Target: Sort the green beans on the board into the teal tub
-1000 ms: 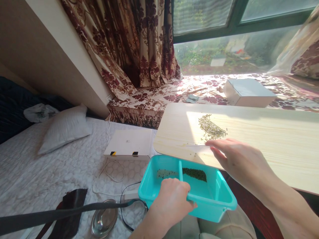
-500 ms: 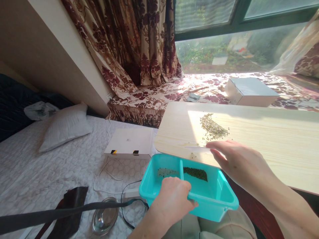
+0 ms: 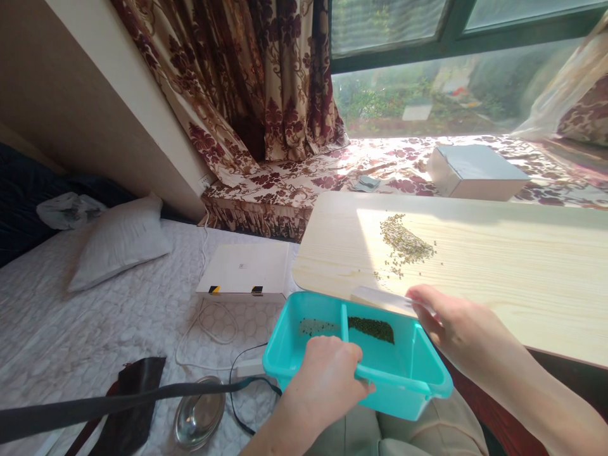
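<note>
Strip movement: since the earlier frame, our right hand has drawn the translucent strip away from the grains and back to the near edge of the board.
Right-hand grip: fingertips closed in a pinch on one end of the strip; its free end points left.
Strip condition: flat, narrow, whitish, with its broad face partly turned to us; we cannot tell whether it touches the board.
Left-hand grip: our left hand is curled closed over the near rim of the teal bin.
Loose grains: small, greenish-brown, spread in an uneven patch on the pale wooden board, with strays toward the near edge.
Bin position: just below the board's near edge, above our lap.
Bin divider: one upright wall, giving two compartments.
Right compartment: we see a dense band of dark green grains along the far side.
Left compartment: we see a thin scatter of pale and dark bits.
Metal dish: oval, shiny, on the bed, left of the bin.
</note>
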Demonstrator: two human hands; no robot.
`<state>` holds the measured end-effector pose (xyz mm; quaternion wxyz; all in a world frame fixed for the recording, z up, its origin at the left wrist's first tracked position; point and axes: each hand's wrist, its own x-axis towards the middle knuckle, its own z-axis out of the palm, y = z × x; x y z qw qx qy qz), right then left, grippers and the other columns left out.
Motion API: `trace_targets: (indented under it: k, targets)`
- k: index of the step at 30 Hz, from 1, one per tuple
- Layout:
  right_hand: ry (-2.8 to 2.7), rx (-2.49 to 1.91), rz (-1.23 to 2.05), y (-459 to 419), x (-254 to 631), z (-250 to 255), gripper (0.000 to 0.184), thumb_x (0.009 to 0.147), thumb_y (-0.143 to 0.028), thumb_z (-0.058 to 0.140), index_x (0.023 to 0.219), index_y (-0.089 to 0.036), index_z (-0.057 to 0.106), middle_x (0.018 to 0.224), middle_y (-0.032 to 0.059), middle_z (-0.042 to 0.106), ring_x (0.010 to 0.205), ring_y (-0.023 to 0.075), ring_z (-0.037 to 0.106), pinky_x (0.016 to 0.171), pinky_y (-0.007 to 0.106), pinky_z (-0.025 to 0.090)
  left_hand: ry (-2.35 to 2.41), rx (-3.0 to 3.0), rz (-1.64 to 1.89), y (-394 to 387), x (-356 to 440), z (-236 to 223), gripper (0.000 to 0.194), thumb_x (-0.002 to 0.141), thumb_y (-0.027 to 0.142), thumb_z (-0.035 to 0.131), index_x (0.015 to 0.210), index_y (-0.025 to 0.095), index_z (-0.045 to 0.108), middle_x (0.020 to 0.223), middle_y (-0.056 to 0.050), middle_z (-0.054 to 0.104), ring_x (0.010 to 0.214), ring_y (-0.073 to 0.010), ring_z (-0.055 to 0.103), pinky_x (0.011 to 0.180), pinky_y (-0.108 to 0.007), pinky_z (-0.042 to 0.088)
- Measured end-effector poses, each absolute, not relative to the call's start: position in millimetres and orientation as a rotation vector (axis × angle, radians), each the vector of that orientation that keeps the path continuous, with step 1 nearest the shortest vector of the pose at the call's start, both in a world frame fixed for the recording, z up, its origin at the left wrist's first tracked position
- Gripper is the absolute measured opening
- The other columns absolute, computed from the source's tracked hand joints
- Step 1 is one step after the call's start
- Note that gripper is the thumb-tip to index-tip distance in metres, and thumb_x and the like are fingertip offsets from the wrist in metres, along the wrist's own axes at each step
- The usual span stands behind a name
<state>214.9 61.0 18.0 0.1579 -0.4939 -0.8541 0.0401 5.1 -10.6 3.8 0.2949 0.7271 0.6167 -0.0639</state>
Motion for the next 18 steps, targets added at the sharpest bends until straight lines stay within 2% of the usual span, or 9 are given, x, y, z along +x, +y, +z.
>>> trace_targets:
  k: [4,7,12,18]
  targets:
    - [-2.463,-1.448,0.287,51,221,22,0.015,0.085,-0.022,0.044,0.080,-0.024,0.059,0.050,-0.0019,0.061,0.039,0.0138,0.054,0.041,0.024,0.033,1.652,1.925,-0.169,-10,5,4,0.028,0.080,0.050,0.072,0.076,0.023,0.068,0.083,-0.005,0.073,0.087,-0.0277,0.068,0.064,-0.030,0.040]
    - [-2.377,-1.571,0.149,59,228,31,0.018,0.083,-0.027,0.048,0.090,-0.024,0.064,0.053,0.0011,0.065,0.041,0.0185,0.058,0.041,0.027,0.035,1.651,1.923,-0.182,-9,5,5,0.028,0.080,0.050,0.073,0.076,0.023,0.067,0.081,-0.005,0.073,0.085,-0.0275,0.069,0.063,-0.030,0.039]
    - [-2.254,-1.793,-0.033,83,236,31,0.031,0.085,-0.032,0.046,0.103,-0.026,0.070,0.072,0.0066,0.076,0.056,0.0272,0.069,0.048,0.032,0.043,1.647,1.930,-0.198,-8,6,6,0.030,0.080,0.051,0.073,0.074,0.023,0.066,0.080,-0.004,0.072,0.083,-0.0270,0.069,0.061,-0.030,0.037]
    - [-2.306,-1.722,0.006,88,231,27,0.029,0.085,-0.031,0.046,0.098,-0.026,0.071,0.075,0.0047,0.078,0.056,0.0239,0.070,0.047,0.030,0.043,1.644,1.915,-0.220,-8,7,7,0.027,0.082,0.050,0.072,0.078,0.023,0.068,0.082,-0.004,0.073,0.085,-0.0270,0.069,0.064,-0.030,0.039]
